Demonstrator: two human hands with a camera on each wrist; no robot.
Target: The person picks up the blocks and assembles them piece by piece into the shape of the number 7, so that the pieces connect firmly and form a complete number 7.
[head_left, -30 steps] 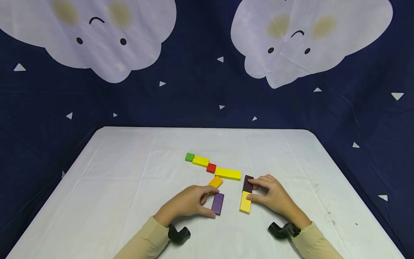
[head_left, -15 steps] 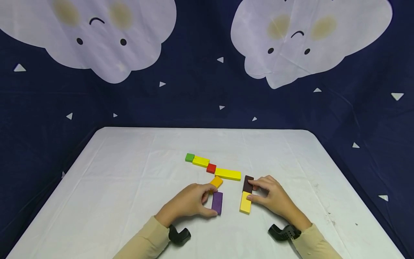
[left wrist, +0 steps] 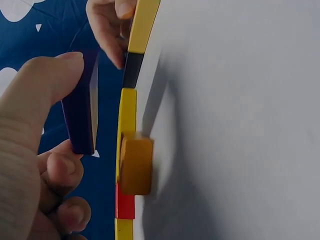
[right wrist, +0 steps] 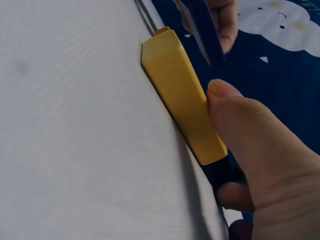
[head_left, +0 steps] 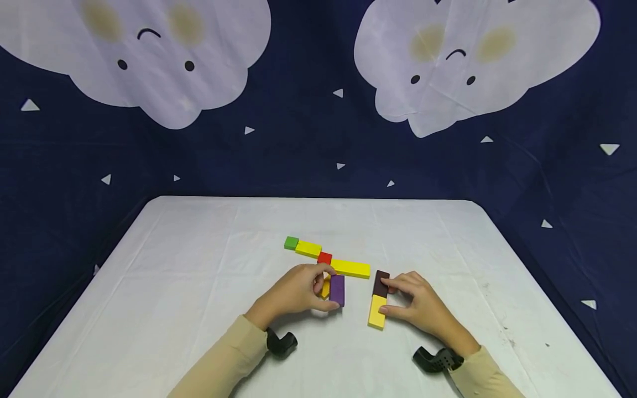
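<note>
In the head view, my left hand pinches a purple block between thumb and fingertips. The left wrist view shows this purple block raised off the table, with a shadow below. Partly behind it lies an orange block. At the right, my right hand touches two blocks laid end to end: its index finger is on a dark brown block, its thumb against the side of a light yellow block. In the right wrist view, the thumb meets the edge of that yellow block.
A stepped row of a green block, a yellow block, a red block and a longer yellow block lies beyond the hands. The white table ends at a dark blue cloth backdrop.
My left hand has picked the purple block up off the table and moved it away from me, closer to the long yellow block. The right hand and its two blocks have hardly moved.
</note>
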